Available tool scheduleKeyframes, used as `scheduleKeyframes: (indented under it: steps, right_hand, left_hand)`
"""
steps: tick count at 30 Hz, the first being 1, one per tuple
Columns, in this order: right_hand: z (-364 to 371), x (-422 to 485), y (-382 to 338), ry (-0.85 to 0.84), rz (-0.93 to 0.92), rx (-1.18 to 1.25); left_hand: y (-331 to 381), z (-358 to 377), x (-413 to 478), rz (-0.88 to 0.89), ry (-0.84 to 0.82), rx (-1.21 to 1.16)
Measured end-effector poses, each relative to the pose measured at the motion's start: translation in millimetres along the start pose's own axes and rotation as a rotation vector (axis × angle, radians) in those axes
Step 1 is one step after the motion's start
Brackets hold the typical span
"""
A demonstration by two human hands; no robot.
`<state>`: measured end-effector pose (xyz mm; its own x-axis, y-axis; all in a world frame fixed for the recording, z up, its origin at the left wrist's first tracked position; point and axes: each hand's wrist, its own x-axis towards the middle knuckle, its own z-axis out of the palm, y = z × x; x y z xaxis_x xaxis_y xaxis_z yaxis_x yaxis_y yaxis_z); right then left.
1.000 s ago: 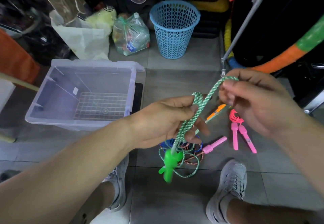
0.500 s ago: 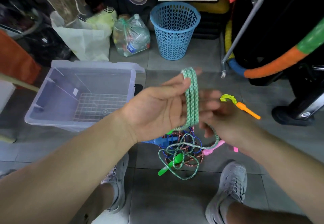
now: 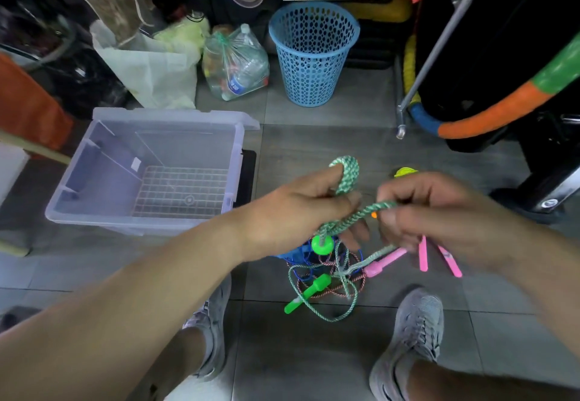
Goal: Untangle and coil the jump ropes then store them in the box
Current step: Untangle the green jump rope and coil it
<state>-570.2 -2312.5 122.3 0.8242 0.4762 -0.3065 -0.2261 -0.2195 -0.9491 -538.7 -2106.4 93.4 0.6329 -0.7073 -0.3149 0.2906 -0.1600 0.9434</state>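
A green-and-white braided jump rope (image 3: 348, 173) is looped over the fingers of my left hand (image 3: 301, 209). My right hand (image 3: 439, 215) pinches a strand of the same rope just to the right and holds it taut across. One green handle (image 3: 321, 243) hangs under my left hand. The other green handle (image 3: 309, 292) lies on the floor in a tangle of rope (image 3: 329, 278). The clear plastic box (image 3: 78, 181) stands open to the left with a wire grid on its bottom.
Pink handles (image 3: 423, 256) and an orange and yellow handle (image 3: 405, 172) lie on the tiles under my right hand. A blue basket (image 3: 314, 55) and plastic bags stand behind. My two shoes (image 3: 411, 331) flank the tangle. A metal rack leg (image 3: 400, 118) stands at right.
My left hand has dropped lower and turned palm down, with the loops still around its fingers. My right hand has come up beside it and drawn a strand of rope sideways.
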Motion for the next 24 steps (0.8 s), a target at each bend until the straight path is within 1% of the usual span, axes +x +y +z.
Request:
scheduleKeyframes:
  steps: [1,3,5,8,10,13,14,16,19,21,23,24]
  right_hand:
    - [-5.1,0.2,-0.8,0.044,-0.043,0.048]
    - [-12.8,2.1,-1.1,0.171,-0.118,0.065]
    - [-17.6,4.6,0.9,0.314,-0.171,0.06]
    - [-20.3,8.2,4.6,0.445,-0.24,0.005]
    - [-19.5,10.7,6.7,0.514,-0.246,-0.047]
    - [-18.2,15.3,9.7,0.613,-0.188,-0.091]
    - [-18.4,17.2,12.3,0.627,-0.162,-0.09]
    - [-17.1,21.6,18.6,0.603,-0.079,-0.088]
    - [-6.6,28.0,29.9,0.531,0.048,-0.126]
    - [3.4,29.3,34.5,0.461,0.126,-0.151]
    - [13.1,28.2,37.4,0.367,0.144,-0.266]
    - [16.9,27.4,39.4,0.332,0.12,-0.362]
  left_hand:
    - [0.9,1.7,-1.8,-0.04,-0.023,0.006]
    - [3.6,3.7,-5.3,-0.097,-0.043,-0.022]
    - [6.8,3.4,-6.9,-0.114,-0.05,-0.074]
    - [10.7,2.8,-6.8,-0.114,-0.102,-0.186]
    - [11.0,3.3,-7.4,-0.128,-0.163,-0.251]
    - [12.2,2.5,-8.1,-0.131,-0.223,-0.309]
    - [12.8,1.7,-8.0,-0.124,-0.23,-0.33]
    - [12.8,-0.7,-5.9,-0.088,-0.205,-0.393]
    - [14.5,-3.5,-0.4,-0.011,-0.054,-0.497]
    - [17.8,-4.6,2.1,0.004,0.041,-0.601]
    - [21.0,-3.5,3.3,0.009,0.094,-0.685]
    - [21.3,-2.8,4.1,0.019,0.13,-0.709]
